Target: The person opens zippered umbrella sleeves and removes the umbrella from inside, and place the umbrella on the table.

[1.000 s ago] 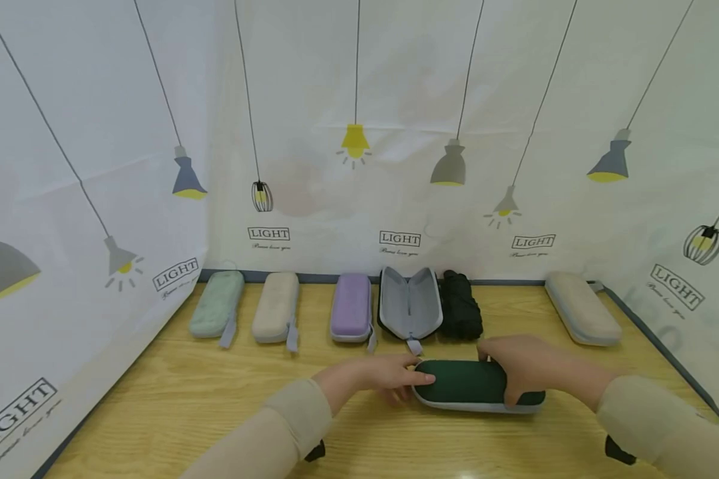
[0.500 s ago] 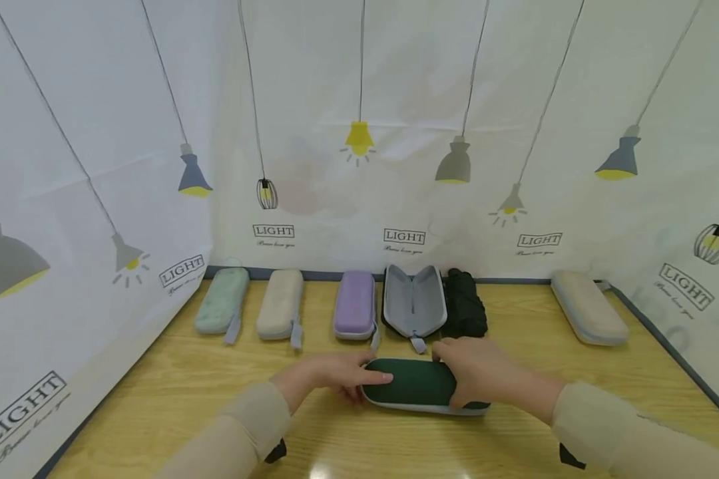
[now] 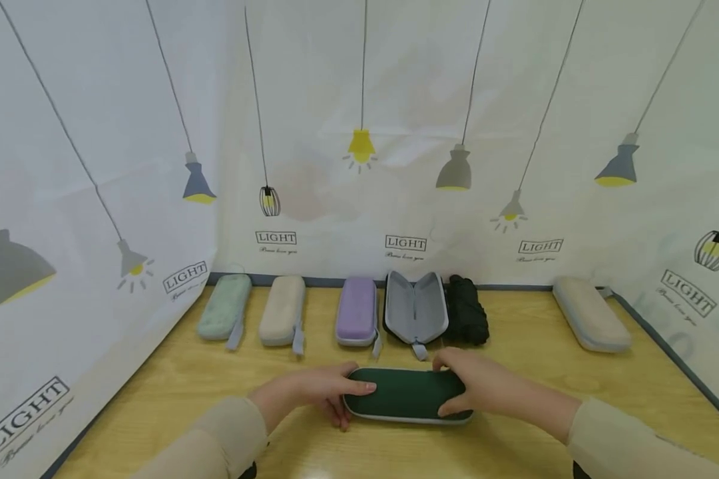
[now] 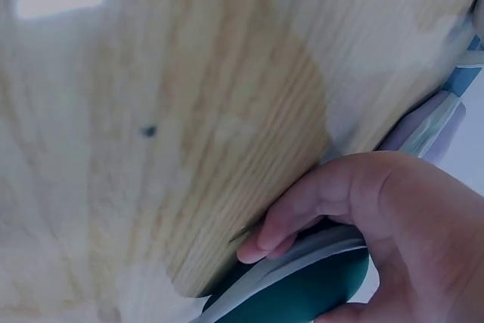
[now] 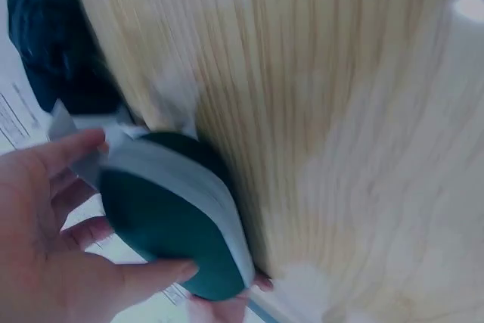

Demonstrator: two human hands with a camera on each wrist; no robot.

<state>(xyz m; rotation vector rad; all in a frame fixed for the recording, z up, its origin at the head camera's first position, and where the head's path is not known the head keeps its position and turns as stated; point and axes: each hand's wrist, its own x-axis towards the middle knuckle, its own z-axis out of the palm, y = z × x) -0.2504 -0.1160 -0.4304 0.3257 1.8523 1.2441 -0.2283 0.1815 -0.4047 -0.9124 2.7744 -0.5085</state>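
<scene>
Both hands hold a dark green zip case (image 3: 404, 396) with a light grey zip band, lying crosswise near the front of the wooden table. My left hand (image 3: 311, 391) grips its left end, thumb on the green top and the other fingers around the edge. At the right end my right hand (image 3: 485, 386) grips it between thumb and fingers. In the right wrist view, the index fingertip is right at a grey strap (image 5: 89, 163) by the zip band. Behind the case stands an open dark case (image 3: 416, 309) with grey lining, beside a black rolled-up fabric bundle (image 3: 467, 311).
Along the back lie a mint case (image 3: 224, 307), a cream case (image 3: 282, 311) and a purple case (image 3: 357, 311). A beige case (image 3: 592, 314) sits at the far right. Cloth walls (image 3: 311, 146) printed with lamps enclose the table (image 3: 174, 399).
Both hands have moved left with the green case, to in front of the purple and open cases. Its green top now faces the head camera more. The row behind has stayed put.
</scene>
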